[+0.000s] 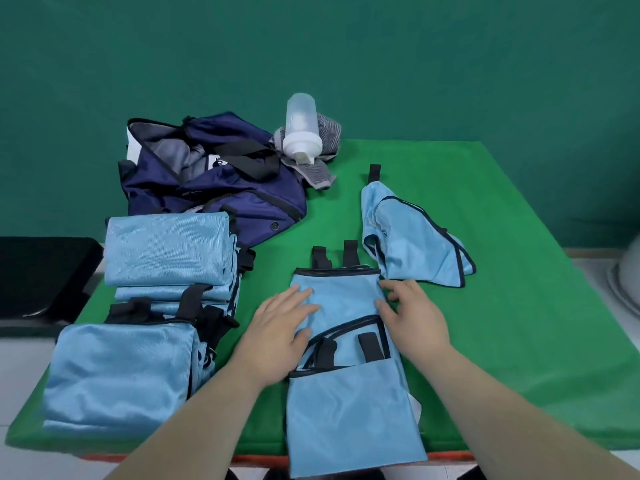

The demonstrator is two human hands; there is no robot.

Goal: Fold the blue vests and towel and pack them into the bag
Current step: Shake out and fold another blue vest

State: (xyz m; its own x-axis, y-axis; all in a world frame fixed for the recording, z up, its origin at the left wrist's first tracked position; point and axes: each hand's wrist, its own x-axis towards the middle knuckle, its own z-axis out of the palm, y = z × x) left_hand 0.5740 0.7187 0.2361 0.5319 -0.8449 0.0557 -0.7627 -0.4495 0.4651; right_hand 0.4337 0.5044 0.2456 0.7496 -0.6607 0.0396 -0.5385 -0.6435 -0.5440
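- The half-folded blue vest (346,303) lies on the green tabletop (519,306), its near end hanging over the front edge.
- The left hand (277,327) presses it flat, grip open. The right hand (412,317) curls its fingers at the vest's right edge; I cannot tell whether its grip pinches cloth.
- Best to anchor with the left palm, tuck the black straps (370,346) inside, then fold square to match the folded vests (166,251) near the navy bag (221,192).
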